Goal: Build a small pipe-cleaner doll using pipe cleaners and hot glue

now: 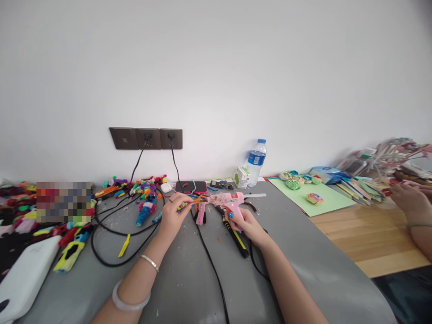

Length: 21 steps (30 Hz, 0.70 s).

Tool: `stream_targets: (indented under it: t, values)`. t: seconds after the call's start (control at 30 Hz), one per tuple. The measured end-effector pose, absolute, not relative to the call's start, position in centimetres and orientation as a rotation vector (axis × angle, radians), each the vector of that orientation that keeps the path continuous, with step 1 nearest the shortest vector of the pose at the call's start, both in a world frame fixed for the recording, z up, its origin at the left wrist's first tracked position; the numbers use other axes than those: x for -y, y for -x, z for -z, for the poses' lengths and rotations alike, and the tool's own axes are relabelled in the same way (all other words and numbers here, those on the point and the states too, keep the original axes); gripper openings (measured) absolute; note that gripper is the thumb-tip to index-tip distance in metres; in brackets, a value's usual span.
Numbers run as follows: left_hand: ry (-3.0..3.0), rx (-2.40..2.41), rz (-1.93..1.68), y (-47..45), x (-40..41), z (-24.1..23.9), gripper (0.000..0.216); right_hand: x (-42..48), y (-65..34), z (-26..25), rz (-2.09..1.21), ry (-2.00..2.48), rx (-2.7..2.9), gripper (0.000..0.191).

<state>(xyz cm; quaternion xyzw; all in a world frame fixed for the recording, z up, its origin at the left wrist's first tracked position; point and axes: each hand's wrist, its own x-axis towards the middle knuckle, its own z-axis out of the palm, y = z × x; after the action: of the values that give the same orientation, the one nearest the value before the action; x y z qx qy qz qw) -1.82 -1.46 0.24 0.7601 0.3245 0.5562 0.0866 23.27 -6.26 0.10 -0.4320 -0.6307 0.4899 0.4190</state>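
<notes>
My right hand (243,224) is wrapped round the handle of a pink hot glue gun (224,199), its nozzle turned left and a clear glue stick (255,195) jutting from the back. Between the fingertips of my left hand (176,212) is a small orange pipe-cleaner piece (200,199), close to the nozzle. Whether the two touch, I cannot tell. Below the gun lies a pink and black fuzzy piece (200,214). Pliers with black and yellow handles (236,235) rest on the grey table under my right hand.
Black cables (211,261) loop over the table from the wall sockets (146,138). Colourful pipe-cleaner figures (146,212) crowd the left, beside a white device (30,274). A phone (191,186) and water bottle (256,163) stand near the wall. Another person's hand (410,200) is at far right.
</notes>
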Motion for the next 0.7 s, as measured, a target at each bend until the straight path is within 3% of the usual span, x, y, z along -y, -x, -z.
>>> stream_targets:
  t: [0.5,0.7]
  values:
    - [-2.271,-0.958,-1.647,1.8,1.3,0.0,0.007,8.0,-24.0,-4.0,-1.123,1.337,1.730,0.040]
    - [-2.222,-0.993,-1.651,1.9,1.3,0.1,0.005,9.4,-24.1,-4.4,-1.022,1.259,1.492,0.042]
